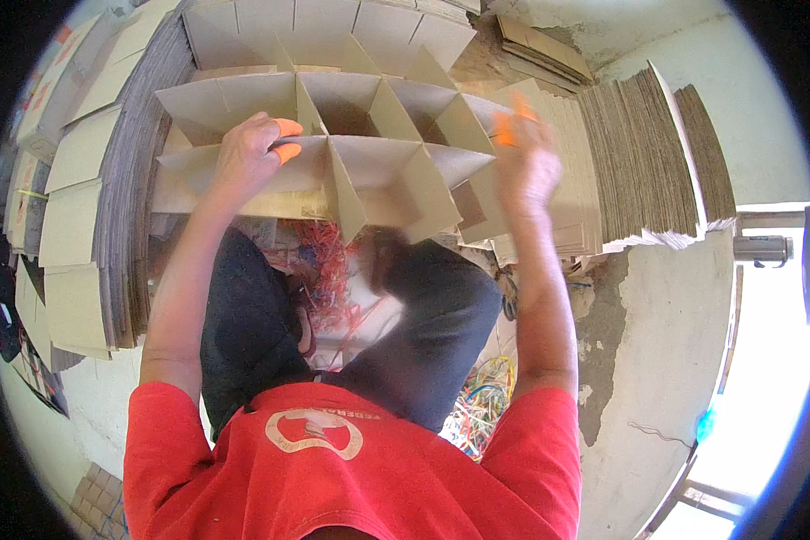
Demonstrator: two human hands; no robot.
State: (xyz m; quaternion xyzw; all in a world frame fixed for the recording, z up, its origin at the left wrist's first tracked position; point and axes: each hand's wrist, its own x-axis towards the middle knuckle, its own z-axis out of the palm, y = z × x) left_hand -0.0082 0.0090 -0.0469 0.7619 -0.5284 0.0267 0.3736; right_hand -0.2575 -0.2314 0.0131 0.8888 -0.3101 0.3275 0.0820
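A cardboard divider grid (pixel 375 171) of slotted, crossing strips stands in front of me, its open cells facing up. My left hand (pixel 254 155), with orange covers on its fingertips, is closed on the top edge of the grid's near long strip, left of a crossing. Over the grid's right end is my right hand (pixel 526 162), also with orange fingertip covers. Motion smears its fingers, so whether they hold a strip cannot be made out. Flat cardboard pieces (pixel 567 180) lie just beyond that hand on the right.
Tall stacks of flat cardboard stand at the left (pixel 85 211) and right (pixel 643 153). More cardboard strips (pixel 324 31) stand behind the grid. Red plastic strands (pixel 326 270) lie between my legs, and tangled coloured straps (pixel 486 405) lie by my right thigh.
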